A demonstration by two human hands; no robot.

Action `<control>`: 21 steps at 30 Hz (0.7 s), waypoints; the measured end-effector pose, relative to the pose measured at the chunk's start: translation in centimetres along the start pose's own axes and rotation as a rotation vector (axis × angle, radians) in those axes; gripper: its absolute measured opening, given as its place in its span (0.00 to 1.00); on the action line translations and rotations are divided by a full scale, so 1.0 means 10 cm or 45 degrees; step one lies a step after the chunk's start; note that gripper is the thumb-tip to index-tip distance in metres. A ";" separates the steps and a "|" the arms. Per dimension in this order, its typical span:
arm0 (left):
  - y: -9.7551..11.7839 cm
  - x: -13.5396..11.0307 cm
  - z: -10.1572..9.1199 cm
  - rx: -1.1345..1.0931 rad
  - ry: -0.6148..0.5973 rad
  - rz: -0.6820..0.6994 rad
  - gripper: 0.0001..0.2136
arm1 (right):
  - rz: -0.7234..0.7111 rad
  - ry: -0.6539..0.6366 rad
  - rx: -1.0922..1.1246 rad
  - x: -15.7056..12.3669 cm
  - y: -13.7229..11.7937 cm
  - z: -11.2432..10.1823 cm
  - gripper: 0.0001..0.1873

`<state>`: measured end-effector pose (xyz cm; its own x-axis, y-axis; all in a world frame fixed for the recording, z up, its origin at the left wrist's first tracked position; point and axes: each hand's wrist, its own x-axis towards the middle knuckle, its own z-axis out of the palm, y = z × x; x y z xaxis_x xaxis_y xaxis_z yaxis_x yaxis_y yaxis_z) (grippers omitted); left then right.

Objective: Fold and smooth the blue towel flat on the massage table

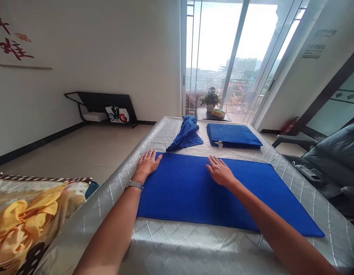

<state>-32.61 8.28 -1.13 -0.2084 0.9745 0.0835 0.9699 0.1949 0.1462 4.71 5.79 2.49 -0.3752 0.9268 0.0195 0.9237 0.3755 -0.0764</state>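
A blue towel (182,191) lies spread flat on the table with a silvery quilted cover (177,235). My left hand (148,164) rests at its far left corner, palm down, fingers stretched out and a banded watch on the wrist. Flat over the far middle of the same towel is my right hand (220,170), its fingers extended. Neither hand grips anything. Beyond the towel, a crumpled blue cloth (188,133) sits on the left, and a neat stack of folded blue towels (234,134) with a white label lies on the right.
To the left, a yellow cloth (25,221) lies on a patterned blanket. A dark chair (334,152) stands close on the right. Past the far edge are a small black table with a potted plant (211,97) and a glass sliding door. A black rack (108,105) leans by the wall.
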 end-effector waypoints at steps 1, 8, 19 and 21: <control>-0.01 0.01 0.01 -0.003 0.006 -0.001 0.35 | 0.016 -0.027 0.023 0.05 -0.09 0.03 0.37; -0.04 0.05 0.10 -0.029 0.055 0.013 0.35 | 0.203 -0.101 -0.001 -0.08 0.53 0.13 0.37; -0.03 0.03 0.03 -0.019 0.009 -0.015 0.35 | 0.731 -0.014 -0.042 -0.87 2.39 0.10 0.40; -0.03 0.03 0.02 -0.026 -0.010 -0.015 0.35 | 0.736 -0.005 -0.026 -0.88 2.40 0.11 0.40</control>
<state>-32.94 8.57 -1.30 -0.2189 0.9730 0.0736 0.9645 0.2044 0.1673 30.08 6.61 -0.63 0.1906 0.9814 -0.0236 0.9800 -0.1916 -0.0541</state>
